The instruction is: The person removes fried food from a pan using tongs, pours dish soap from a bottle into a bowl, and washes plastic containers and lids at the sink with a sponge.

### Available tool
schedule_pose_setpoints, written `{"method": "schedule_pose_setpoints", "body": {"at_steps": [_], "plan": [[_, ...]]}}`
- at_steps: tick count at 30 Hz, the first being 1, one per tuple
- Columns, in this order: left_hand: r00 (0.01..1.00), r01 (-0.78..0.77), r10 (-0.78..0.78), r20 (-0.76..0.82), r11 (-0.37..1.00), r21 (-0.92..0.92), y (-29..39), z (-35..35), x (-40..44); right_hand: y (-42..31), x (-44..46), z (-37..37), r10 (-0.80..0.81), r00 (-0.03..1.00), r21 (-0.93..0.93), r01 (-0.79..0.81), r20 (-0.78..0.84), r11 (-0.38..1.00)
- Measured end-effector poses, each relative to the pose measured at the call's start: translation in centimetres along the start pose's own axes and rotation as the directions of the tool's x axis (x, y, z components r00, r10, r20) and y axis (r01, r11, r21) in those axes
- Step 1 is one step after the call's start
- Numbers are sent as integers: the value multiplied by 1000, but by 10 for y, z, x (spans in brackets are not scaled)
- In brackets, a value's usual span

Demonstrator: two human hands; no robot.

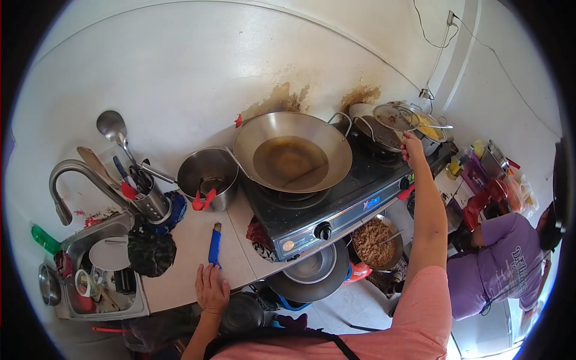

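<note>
My right hand [413, 150] is closed around the handle of a round mesh strainer [396, 117]. The strainer is over the back right of the stove, above a covered or dark pan [379, 133] and beside a pot with yellow food [427, 127]. At the counter's front edge, my left hand [212, 289] lies with its fingers stretched out and holds nothing. Just beyond its fingertips is a long blue tool with a metal tip [215, 245], possibly a lighter. A large wok [249, 135] with brownish oil sits on the left burner.
A steel pot [204, 161] stands left of the black stove [288, 225]. Further left are a utensil holder [154, 205] and a sink [141, 305] with dishes. Below the stove sits a pan of minced food [375, 243]. Another person in purple [501, 258] is at right.
</note>
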State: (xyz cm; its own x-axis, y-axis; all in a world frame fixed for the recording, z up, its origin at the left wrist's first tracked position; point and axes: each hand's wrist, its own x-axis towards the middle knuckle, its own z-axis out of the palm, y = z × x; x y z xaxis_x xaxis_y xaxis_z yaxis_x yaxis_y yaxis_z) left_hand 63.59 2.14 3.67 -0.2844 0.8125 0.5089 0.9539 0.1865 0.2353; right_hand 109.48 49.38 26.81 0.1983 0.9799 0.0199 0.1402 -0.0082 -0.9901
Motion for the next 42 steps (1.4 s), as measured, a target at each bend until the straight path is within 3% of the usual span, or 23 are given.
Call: {"method": "schedule_pose_setpoints", "body": {"at_steps": [11, 15, 23, 32, 35, 38, 40, 41, 42], "plan": [[999, -27, 26, -32, 999, -47, 0, -6, 0, 17, 4, -4, 33, 999, 61, -32, -20, 998], [1000, -19, 19, -12, 999, -41, -7, -7, -2, 8, 12, -12, 26, 999, 216, -17, -37, 976], [998, -56, 55, -11, 965, -257, -14, -22, -3, -90, -118, 51, -97, 956, 214, 37, 277, 976], [989, 58, -124, -85, 836, -545, -63, -74, -22, -120, -292, 188, -124, 791, 65, 106, 600, 992], [976, 118, -199, -88, 823, -556, -91, -91, -38, -112, -311, 227, -142, 738, -70, 249, 660, 966], [958, 172, -268, -100, 819, -547, -117, -107, -53, -100, -338, 273, -375, 749, -442, 639, 547, 630], [945, 213, -313, -97, 812, -544, -133, -114, -60, -72, -336, 300, -648, 504, -558, 817, 571, 143], [938, 238, -335, -86, 805, -544, -141, -117, -64, -61, -337, 311, -722, 340, -593, 796, 603, -121], [931, 263, -357, -74, 797, -544, -147, -119, -69, -55, -341, 319, -611, 371, -576, 799, 700, -174]]}}
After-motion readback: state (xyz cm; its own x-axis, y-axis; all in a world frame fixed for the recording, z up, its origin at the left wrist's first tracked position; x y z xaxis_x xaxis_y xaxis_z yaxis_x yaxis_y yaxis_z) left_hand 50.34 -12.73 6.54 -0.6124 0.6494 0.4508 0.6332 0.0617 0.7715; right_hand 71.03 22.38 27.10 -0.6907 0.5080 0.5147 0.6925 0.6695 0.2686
